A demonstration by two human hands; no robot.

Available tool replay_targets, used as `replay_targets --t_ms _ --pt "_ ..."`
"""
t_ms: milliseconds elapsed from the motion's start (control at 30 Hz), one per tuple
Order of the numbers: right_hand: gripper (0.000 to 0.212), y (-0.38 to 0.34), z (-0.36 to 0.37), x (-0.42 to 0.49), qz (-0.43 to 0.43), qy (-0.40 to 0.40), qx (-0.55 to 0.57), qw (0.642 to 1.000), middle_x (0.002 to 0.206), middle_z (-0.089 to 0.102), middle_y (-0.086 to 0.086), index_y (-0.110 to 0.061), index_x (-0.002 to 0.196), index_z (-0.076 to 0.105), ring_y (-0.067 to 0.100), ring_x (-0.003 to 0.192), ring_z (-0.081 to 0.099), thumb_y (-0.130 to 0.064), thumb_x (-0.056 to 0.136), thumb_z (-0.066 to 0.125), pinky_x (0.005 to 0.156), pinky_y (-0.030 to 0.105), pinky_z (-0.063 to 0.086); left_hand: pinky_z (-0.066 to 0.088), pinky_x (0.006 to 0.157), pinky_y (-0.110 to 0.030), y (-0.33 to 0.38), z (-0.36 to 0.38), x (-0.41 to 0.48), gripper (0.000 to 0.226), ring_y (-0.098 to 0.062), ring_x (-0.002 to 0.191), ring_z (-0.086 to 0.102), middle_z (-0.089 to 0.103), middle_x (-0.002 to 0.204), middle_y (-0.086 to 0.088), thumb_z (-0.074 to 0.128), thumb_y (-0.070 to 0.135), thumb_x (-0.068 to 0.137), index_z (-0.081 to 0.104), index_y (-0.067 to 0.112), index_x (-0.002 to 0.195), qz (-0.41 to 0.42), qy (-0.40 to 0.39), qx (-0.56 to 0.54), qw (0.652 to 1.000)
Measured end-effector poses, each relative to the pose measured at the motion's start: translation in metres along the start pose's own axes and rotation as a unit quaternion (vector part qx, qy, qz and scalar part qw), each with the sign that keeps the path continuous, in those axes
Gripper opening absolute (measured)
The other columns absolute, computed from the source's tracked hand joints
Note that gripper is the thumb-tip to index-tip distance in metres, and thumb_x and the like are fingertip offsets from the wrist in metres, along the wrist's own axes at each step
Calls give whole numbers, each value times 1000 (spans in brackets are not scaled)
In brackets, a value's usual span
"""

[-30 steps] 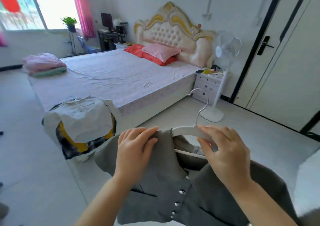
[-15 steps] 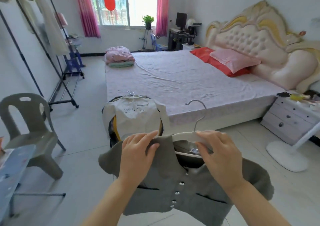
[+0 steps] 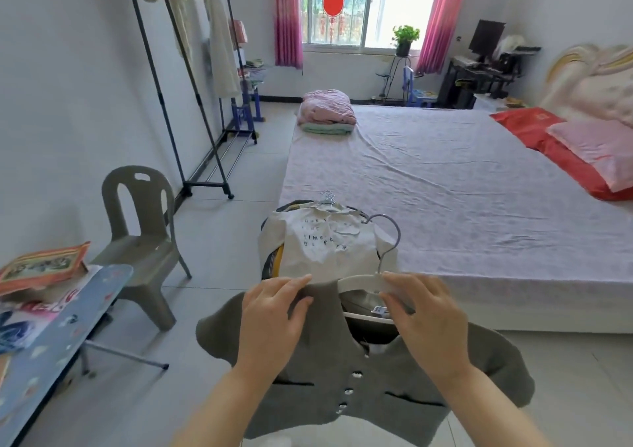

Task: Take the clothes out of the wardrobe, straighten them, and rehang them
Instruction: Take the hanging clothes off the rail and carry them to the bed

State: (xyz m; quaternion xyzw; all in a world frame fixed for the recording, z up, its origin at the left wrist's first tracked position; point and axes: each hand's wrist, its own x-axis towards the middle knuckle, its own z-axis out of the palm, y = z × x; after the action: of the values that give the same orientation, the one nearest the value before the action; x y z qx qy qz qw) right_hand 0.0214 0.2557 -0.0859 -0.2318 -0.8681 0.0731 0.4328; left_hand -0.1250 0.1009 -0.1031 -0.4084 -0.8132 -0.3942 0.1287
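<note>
Head view: grey top (image 3: 342,392) in hands (image 3: 270,316)

Two hands are showing, the left hand (image 3: 274,320) and the right hand (image 3: 428,323), holding one top (image 3: 342,395) on one hanger (image 3: 356,280). Three buttons (image 3: 348,392) are showing plainly. One shirt (image 3: 325,244) is lying over a pile on one bed (image 3: 445,189); how many pieces are lying beneath cannot be told. Two pillows are lying there, a red pillow (image 3: 534,135) and a pink pillow (image 3: 596,152), and two blankets, a pink blanket (image 3: 327,105) and a green blanket (image 3: 327,128). Two curtains are hanging, a left curtain (image 3: 287,18) and a right curtain (image 3: 442,18). One chair (image 3: 144,241), one rack (image 3: 205,184), one board (image 3: 68,337), one plant (image 3: 406,37) and one monitor (image 3: 486,37) are standing around.
</note>
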Motion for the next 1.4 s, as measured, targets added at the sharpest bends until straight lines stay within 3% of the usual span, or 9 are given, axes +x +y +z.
replay_targets --t_ms 400,667,800,967,1000,1067,1133,1400 --pt "33 80 167 134 23 -61 19 998 83 68 -10 -23 87 71 20 74 65 -10 60 86 47 27 49 40 77 -31 -99 112 165 29 -22 80 64 70 89 0 79 9 69 72 14 97 -11 -10 17 1000" --pt "32 143 274 212 60 -125 59 989 83 68 -9 -22 86 71 20 76 65 -8 61 85 55 22 46 40 74 -30 -152 191 267 21 -20 77 65 69 86 3 67 17 72 72 16 93 -47 -46 45 997" --pt "32 186 340 259 65 -160 69 982 83 69 -7 -22 85 71 23 75 65 -8 61 85 51 27 48 38 76 -26 -180 241 327 24 -17 77 64 69 84 5 78 9 68 72 17 91 -74 -66 63 993" --pt "32 243 421 311 114 -221 92 964 90 68 -5 -23 89 70 24 82 65 -8 64 83 55 23 44 43 77 -35 -213 303 401 23 -21 89 64 69 91 4 74 8 74 71 17 95 -129 -123 72 981" --pt "31 255 438 319 128 -251 83 956 98 66 -5 -24 95 69 25 91 63 -11 69 79 59 27 46 41 83 -34 -220 315 414 23 -21 97 62 68 98 4 70 11 78 70 18 101 -145 -131 80 978" --pt "36 278 471 332 148 -340 54 927 119 58 -4 -26 115 61 22 113 50 -19 81 69 80 35 48 35 93 -32 -234 337 435 30 -18 112 53 62 116 4 61 16 85 64 19 115 -172 -150 103 968" --pt "44 296 495 343 167 -382 54 907 128 51 -3 -23 127 52 20 120 42 -24 85 64 97 34 40 30 97 -29 -245 354 449 35 -16 119 46 56 125 4 57 19 87 59 20 122 -193 -164 112 961" --pt "35 321 516 329 215 -417 69 881 126 51 1 -17 120 56 21 116 44 -18 86 60 93 32 40 27 96 -24 -257 384 465 36 -14 119 44 54 125 7 52 24 89 55 24 125 -188 -235 129 945"
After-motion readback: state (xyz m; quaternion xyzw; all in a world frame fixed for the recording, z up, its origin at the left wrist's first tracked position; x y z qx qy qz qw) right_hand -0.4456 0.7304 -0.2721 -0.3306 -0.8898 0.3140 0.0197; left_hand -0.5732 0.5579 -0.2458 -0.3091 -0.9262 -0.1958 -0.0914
